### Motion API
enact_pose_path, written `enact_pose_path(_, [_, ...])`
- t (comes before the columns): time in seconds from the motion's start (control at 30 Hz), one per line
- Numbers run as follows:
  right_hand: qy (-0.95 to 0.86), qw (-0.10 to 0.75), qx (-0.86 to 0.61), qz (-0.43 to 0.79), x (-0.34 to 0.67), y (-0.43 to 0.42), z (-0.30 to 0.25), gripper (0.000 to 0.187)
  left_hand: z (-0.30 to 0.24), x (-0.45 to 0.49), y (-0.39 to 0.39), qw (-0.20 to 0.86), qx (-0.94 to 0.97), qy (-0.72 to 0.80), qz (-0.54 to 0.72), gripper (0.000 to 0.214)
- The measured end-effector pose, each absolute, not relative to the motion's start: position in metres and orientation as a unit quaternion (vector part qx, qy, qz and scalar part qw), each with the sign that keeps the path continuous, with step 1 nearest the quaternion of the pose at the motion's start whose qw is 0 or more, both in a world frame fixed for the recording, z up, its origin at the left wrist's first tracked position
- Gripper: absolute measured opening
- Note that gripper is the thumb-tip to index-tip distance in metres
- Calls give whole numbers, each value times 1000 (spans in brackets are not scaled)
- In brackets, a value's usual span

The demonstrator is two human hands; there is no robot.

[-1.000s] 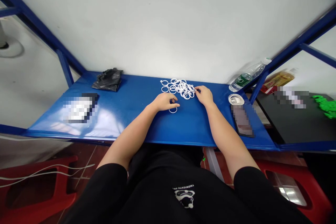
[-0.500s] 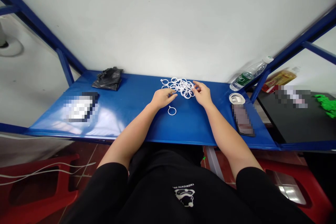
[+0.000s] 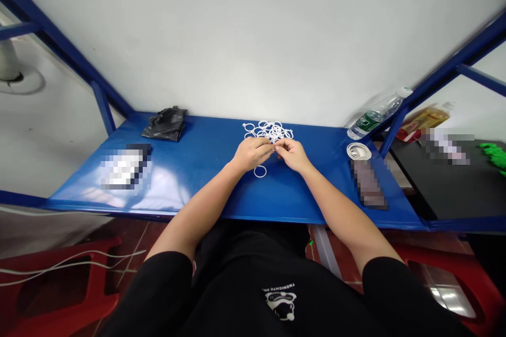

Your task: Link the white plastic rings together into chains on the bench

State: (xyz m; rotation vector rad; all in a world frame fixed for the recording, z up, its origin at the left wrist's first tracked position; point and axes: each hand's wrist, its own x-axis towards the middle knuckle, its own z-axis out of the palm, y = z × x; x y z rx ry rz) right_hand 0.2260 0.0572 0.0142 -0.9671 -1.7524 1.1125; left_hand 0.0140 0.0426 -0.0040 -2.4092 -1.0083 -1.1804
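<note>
My left hand and my right hand meet at the fingertips just in front of a pile of thin white plastic rings. Both are closed in a pinch. Whatever lies between the fingertips is mostly covered by the fingers and too small to make out. Behind my fingers the lower part of the pile is hidden. One single white ring lies apart on the blue table, below my left hand, with its top edge partly covered by that hand.
A crumpled black plastic bag lies at the back left, with a blurred flat item in front of it. On the right are a leaning water bottle, a coiled white strap or cable and a blurred dark phone-like item. A white wall rises behind.
My hands have come together from either side of the pile, the right one moving left and toward me. Their fingers have closed into pinches. The camera view has shifted slightly.
</note>
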Motion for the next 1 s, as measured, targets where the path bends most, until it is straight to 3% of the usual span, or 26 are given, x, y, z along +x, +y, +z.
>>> enact_pose_path(0.2, [-717, 407, -375, 423, 230, 55, 19, 30, -7, 11, 42, 127, -807, -389, -427, 17])
enact_pose_path(0.53, [-746, 378, -402, 372, 228, 53, 21, 31, -5, 15, 36, 5, -818, -426, -387, 24])
enact_pose_path(0.7, [-735, 376, -405, 394, 227, 53, 19, 32, -6, 16, 37, -13, -813, -440, -381, 25])
enact_pose_path(1.0, [-731, 341, -402, 434, 225, 64, 5, 23, -3, 18, 35, -146, -791, -478, -352, 26])
